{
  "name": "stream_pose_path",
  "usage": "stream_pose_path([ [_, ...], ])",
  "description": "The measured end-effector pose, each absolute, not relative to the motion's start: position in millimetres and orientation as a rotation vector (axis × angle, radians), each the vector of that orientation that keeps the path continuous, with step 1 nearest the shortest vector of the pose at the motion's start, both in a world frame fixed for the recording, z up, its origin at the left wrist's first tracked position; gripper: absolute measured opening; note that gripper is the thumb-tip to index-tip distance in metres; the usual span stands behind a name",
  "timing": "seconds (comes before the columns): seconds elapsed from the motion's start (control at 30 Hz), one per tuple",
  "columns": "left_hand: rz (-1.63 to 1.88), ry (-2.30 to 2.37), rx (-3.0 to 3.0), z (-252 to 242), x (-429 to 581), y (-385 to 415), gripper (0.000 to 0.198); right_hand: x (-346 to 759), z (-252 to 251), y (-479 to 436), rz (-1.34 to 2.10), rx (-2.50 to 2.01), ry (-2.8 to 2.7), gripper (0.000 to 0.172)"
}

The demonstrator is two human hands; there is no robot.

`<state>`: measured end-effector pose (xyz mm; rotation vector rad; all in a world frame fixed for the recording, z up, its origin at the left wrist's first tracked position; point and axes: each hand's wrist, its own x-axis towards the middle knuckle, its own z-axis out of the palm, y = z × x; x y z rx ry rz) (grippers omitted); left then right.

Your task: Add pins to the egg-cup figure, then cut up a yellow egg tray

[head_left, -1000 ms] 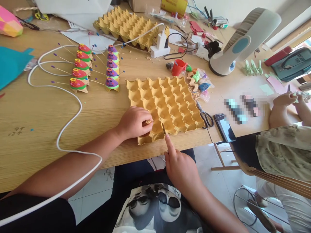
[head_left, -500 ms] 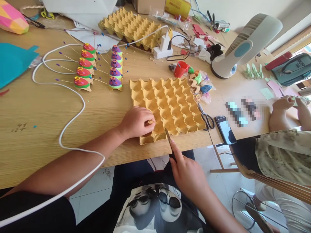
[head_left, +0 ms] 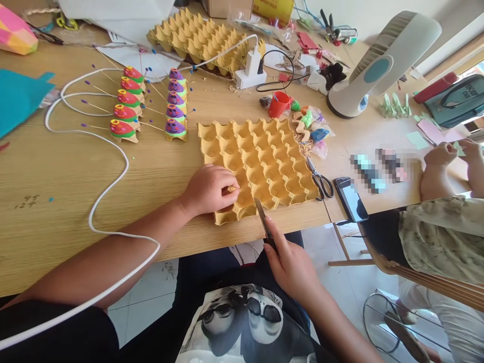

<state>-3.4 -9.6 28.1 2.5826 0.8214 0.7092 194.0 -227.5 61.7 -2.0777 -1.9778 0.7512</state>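
Observation:
A yellow egg tray (head_left: pixel 264 166) lies on the wooden table in front of me. My left hand (head_left: pixel 212 189) pinches one of its raised peaks near the front left corner. In my right hand (head_left: pixel 289 262) is a utility knife (head_left: pixel 263 219), its blade tip at the tray's front edge, pointing away from me. The knife's handle is partly hidden by my fingers. Behind my left hand stand two rows of painted egg-carton pieces, one red and green (head_left: pixel 124 112), the other purple and green (head_left: pixel 176 112), with thin sticks poking out.
Scissors (head_left: pixel 321 182) and a phone (head_left: pixel 351 199) lie right of the tray. Behind it are a red cup (head_left: pixel 279 104), a power adapter (head_left: pixel 250 78), another egg tray (head_left: pixel 189 38) and a fan (head_left: pixel 378 65). A white cable (head_left: pixel 113 191) crosses my left arm. Another person's hands (head_left: pixel 442 154) are at the right.
The view has shifted slightly. Both hands keep nearly the same places, my left on the tray and my right with the knife at its front edge.

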Motion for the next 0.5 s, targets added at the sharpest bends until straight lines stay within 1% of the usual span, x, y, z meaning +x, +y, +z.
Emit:
stream_pose_path([
  [0.1, 0.711, 0.825, 2.588, 27.5, -3.4, -9.6, 0.017, 180.6, 66.0, -234.1, 0.478, -2.207, -2.152, 0.067],
  [0.23, 0.711, 0.830, 2.590, 27.9, -3.3, -9.4, 0.018, 166.5, 74.4, -238.6, 0.291, -2.328, -2.324, 0.072],
  [0.37, 0.698, 0.829, 2.595, 28.6, -3.0, -9.5, 0.018, 160.2, 80.5, -228.1, 0.231, -2.419, -2.422, 0.078],
  [0.5, 0.696, 0.847, 2.592, 28.7, -2.5, -10.0, 0.016, 162.9, 84.0, -221.3, 0.271, -2.427, -2.410, 0.079],
])
